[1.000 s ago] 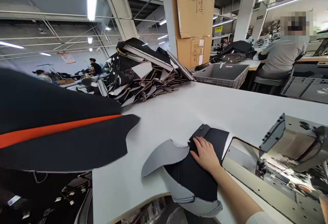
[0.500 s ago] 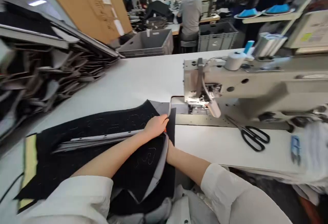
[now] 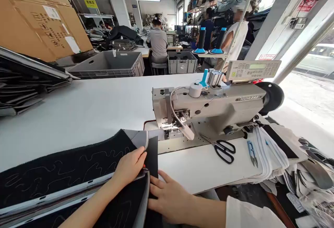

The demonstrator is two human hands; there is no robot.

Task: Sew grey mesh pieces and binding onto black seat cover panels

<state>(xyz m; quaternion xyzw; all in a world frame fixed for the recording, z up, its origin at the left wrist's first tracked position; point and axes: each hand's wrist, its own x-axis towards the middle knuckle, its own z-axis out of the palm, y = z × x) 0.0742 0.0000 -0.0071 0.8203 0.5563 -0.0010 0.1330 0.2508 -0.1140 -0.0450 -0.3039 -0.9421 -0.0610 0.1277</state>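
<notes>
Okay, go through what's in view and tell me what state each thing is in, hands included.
Left hand: pinching the edge of the dark fabric
Right hand: fingers extended, touching the dark fabric; grip unclear
Dark fabric: held, with wavy pale stitching
Sewing machine: lit at the needle end
Scissors: lying flat, unheld
Snips: lying flat, unheld
Thread cones: upright
Gray bins: open-topped

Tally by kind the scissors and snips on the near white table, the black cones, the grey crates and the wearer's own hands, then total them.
Scissors: 1
Blue snips: 1
Black cones: 2
Grey crates: 2
Left hand and right hand: 2
Total: 8
</notes>
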